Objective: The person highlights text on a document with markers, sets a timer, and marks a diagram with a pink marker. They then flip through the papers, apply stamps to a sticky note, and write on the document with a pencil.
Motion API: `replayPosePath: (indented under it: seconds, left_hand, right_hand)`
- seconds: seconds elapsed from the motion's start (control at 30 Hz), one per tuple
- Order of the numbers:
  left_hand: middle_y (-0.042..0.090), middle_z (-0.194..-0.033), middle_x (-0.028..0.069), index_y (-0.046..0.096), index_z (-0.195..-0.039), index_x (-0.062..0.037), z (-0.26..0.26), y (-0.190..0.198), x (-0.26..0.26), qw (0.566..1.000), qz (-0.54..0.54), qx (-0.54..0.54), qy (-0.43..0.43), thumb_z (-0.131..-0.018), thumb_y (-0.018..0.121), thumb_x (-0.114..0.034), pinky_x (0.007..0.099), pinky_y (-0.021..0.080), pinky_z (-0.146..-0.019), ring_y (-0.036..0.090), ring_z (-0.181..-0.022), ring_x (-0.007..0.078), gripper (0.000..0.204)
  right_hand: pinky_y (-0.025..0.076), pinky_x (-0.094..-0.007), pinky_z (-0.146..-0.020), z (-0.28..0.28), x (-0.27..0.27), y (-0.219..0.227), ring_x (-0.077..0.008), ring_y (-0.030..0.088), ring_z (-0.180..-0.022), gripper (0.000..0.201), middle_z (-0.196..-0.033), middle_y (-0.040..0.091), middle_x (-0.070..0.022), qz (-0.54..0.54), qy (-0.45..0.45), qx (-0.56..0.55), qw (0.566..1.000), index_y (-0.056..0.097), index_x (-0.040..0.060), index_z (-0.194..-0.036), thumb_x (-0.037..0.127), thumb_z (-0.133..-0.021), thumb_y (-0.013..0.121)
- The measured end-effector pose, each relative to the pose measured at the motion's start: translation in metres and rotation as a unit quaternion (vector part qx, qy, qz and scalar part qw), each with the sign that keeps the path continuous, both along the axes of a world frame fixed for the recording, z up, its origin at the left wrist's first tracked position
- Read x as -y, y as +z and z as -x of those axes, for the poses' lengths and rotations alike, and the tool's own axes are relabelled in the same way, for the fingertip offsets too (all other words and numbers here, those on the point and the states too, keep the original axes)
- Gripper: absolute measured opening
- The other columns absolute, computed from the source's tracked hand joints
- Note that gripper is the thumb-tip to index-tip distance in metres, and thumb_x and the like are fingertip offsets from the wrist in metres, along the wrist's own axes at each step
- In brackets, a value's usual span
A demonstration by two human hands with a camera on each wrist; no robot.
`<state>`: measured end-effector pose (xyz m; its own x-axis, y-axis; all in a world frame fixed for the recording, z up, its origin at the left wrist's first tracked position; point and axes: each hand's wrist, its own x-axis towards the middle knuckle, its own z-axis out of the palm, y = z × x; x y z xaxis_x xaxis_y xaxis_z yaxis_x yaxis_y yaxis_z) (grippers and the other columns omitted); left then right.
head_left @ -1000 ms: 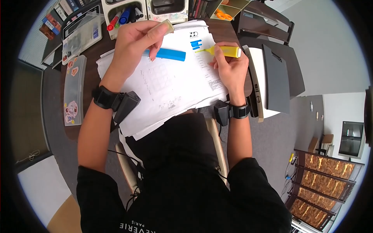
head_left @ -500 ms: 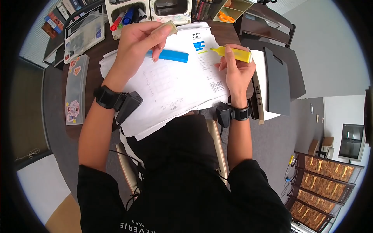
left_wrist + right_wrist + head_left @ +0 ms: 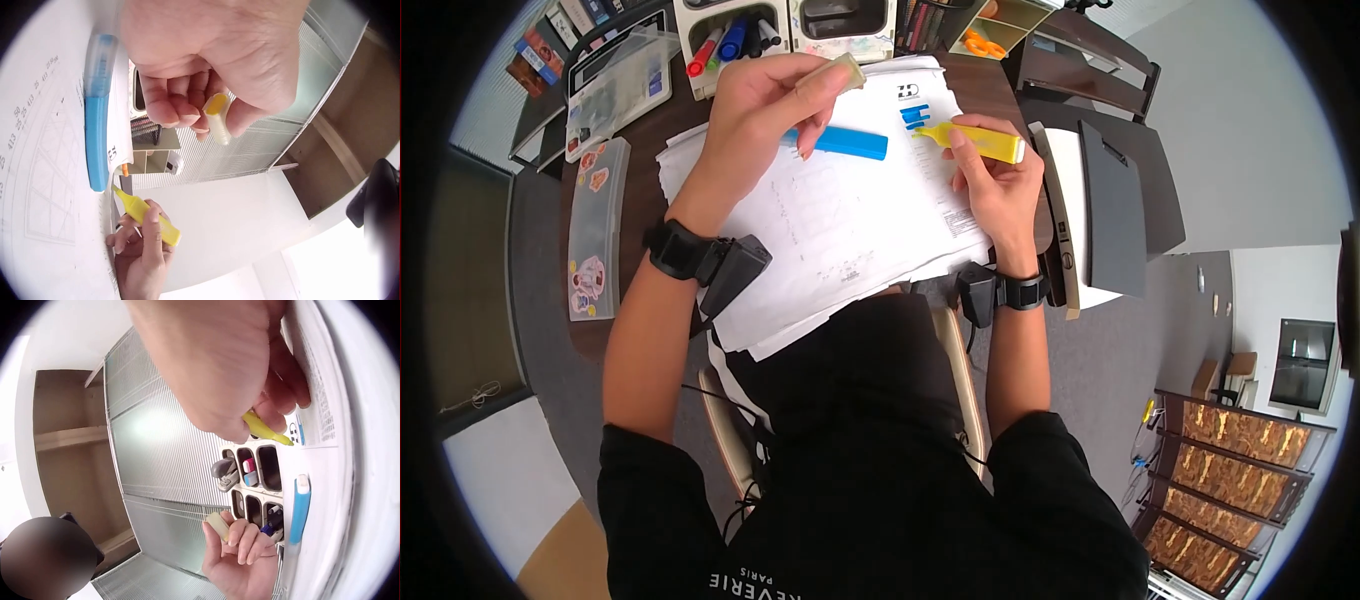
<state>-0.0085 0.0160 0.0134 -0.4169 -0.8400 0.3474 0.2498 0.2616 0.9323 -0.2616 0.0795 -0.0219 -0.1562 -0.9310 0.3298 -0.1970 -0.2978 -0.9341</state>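
Note:
In my right hand [image 3: 1005,195] is a yellow highlighter [image 3: 988,143], pinched between thumb and fingers. Its bare tip points left, right by the short blue strokes [image 3: 914,115] on the printed sheet. My left hand [image 3: 745,125] holds a small translucent cap [image 3: 219,130] between thumb and fingers, above the papers; yellow shows inside it. Beneath that hand a blue highlighter [image 3: 855,143] with a clear cap lies on the stack of white paper [image 3: 820,225]. The left hand hides part of it in the head view.
A clear plastic case [image 3: 595,235] with stickers lies along the left table edge. Behind the papers stands a white organizer [image 3: 840,45] with markers [image 3: 733,42] in one slot. Orange scissors [image 3: 983,44] are at the back right. A dark grey folder-like panel [image 3: 1112,205] stands right of the papers.
My right hand first drew back right with the yellow highlighter, revealing a yellow line under the blue strokes, then came left to the sheet again. My left hand keeps holding the cap.

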Motion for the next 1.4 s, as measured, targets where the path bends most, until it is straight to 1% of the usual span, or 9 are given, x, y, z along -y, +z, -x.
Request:
replayPosePath:
  seconds: [0.33, 0.6, 0.73, 0.93, 1.03, 1.1, 1.13, 1.2, 1.4]
  left_hand:
    - [0.059, -0.065, 0.0012, 0.072, -0.092, 0.0026, 0.0010, -0.0023, 0.0003, 1.000, 0.001, 0.010, 0.009, -0.099, 0.065, -0.024, 0.0217, 0.040, -0.047, 0.052, -0.051, 0.0062, 0.028]
    - [0.058, -0.065, 0.0008, 0.070, -0.087, 0.0020, 0.0018, -0.0001, -0.0009, 1.000, 0.017, 0.012, 0.021, -0.100, 0.065, -0.026, 0.0219, 0.039, -0.047, 0.051, -0.051, 0.0061, 0.031]
    - [0.058, -0.065, 0.0006, 0.070, -0.086, 0.0019, 0.0027, -0.0020, 0.0005, 1.000, 0.011, 0.010, 0.006, -0.099, 0.065, -0.026, 0.0222, 0.038, -0.047, 0.051, -0.051, 0.0062, 0.031]
    - [0.057, -0.065, 0.0009, 0.068, -0.084, 0.0015, 0.0010, -0.0038, 0.0021, 1.000, 0.003, 0.019, 0.008, -0.099, 0.065, -0.027, 0.0224, 0.038, -0.047, 0.050, -0.050, 0.0063, 0.032]
    - [0.057, -0.065, 0.0012, 0.068, -0.084, 0.0013, 0.0010, -0.0040, 0.0004, 1.000, -0.004, 0.007, 0.016, -0.099, 0.065, -0.027, 0.0226, 0.038, -0.047, 0.050, -0.050, 0.0066, 0.032]
    - [0.057, -0.065, 0.0014, 0.068, -0.084, 0.0012, 0.0015, -0.0021, 0.0002, 1.000, -0.003, 0.014, 0.026, -0.099, 0.065, -0.027, 0.0228, 0.038, -0.047, 0.050, -0.050, 0.0068, 0.032]
    - [0.057, -0.065, 0.0014, 0.068, -0.084, 0.0012, 0.0011, -0.0020, 0.0011, 1.000, -0.002, 0.015, 0.025, -0.099, 0.065, -0.027, 0.0228, 0.038, -0.047, 0.050, -0.050, 0.0068, 0.032]
    - [0.057, -0.065, 0.0015, 0.068, -0.084, 0.0011, 0.0004, -0.0032, 0.0020, 1.000, -0.006, 0.012, 0.009, -0.099, 0.066, -0.027, 0.0232, 0.039, -0.047, 0.050, -0.050, 0.0069, 0.032]
    - [0.057, -0.064, 0.0011, 0.067, -0.081, 0.0004, 0.0013, -0.0023, 0.0005, 1.000, -0.006, 0.010, 0.015, -0.099, 0.065, -0.028, 0.0233, 0.038, -0.047, 0.050, -0.051, 0.0067, 0.034]
  right_hand:
    - [0.043, -0.0195, -0.053, 0.0047, 0.0044, -0.0038, -0.0023, 0.056, -0.060, 0.020, -0.077, 0.071, -0.0036, -0.018, 0.000, -0.049, 0.999, 0.071, 0.0016, -0.108, 0.015, -0.093, 0.074]
    - [0.049, -0.0202, -0.061, 0.0056, 0.0056, -0.0047, -0.0051, 0.065, -0.070, 0.018, -0.080, 0.071, -0.0045, -0.011, 0.006, -0.071, 0.997, 0.072, 0.0005, -0.106, 0.013, -0.093, 0.073]
    - [0.050, -0.0202, -0.061, 0.0041, 0.0040, -0.0035, -0.0053, 0.065, -0.071, 0.018, -0.080, 0.071, -0.0048, 0.002, -0.001, -0.072, 0.997, 0.072, -0.0003, -0.106, 0.013, -0.092, 0.073]
    - [0.049, -0.0201, -0.059, 0.0050, 0.0068, -0.0029, -0.0044, 0.063, -0.068, 0.016, -0.077, 0.070, -0.0043, 0.004, -0.026, -0.101, 0.995, 0.071, -0.0010, -0.102, 0.011, -0.093, 0.072]
    - [0.048, -0.0208, -0.055, 0.0064, 0.0065, -0.0059, -0.0045, 0.061, -0.062, 0.014, -0.072, 0.067, -0.0033, 0.003, -0.037, -0.096, 0.995, 0.071, -0.0013, -0.101, 0.010, -0.093, 0.072]
    - [0.046, -0.0216, -0.050, 0.0050, 0.0062, -0.0026, -0.0054, 0.059, -0.055, 0.013, -0.068, 0.065, -0.0027, -0.005, -0.048, -0.065, 0.997, 0.070, -0.0014, -0.099, 0.009, -0.093, 0.071]
    - [0.046, -0.0216, -0.050, 0.0047, 0.0066, -0.0022, -0.0054, 0.059, -0.055, 0.013, -0.068, 0.065, -0.0027, -0.004, -0.048, -0.064, 0.997, 0.070, -0.0014, -0.099, 0.009, -0.093, 0.071]
    - [0.045, -0.0221, -0.047, 0.0049, 0.0062, -0.0023, -0.0064, 0.059, -0.051, 0.012, -0.068, 0.065, -0.0034, -0.001, -0.050, -0.043, 0.998, 0.069, -0.0014, -0.099, 0.009, -0.093, 0.071]
    - [0.045, -0.0223, -0.047, 0.0052, 0.0074, -0.0016, -0.0072, 0.060, -0.052, 0.013, -0.068, 0.065, -0.0040, -0.016, -0.066, -0.031, 0.997, 0.068, -0.0025, -0.098, 0.009, -0.094, 0.070]
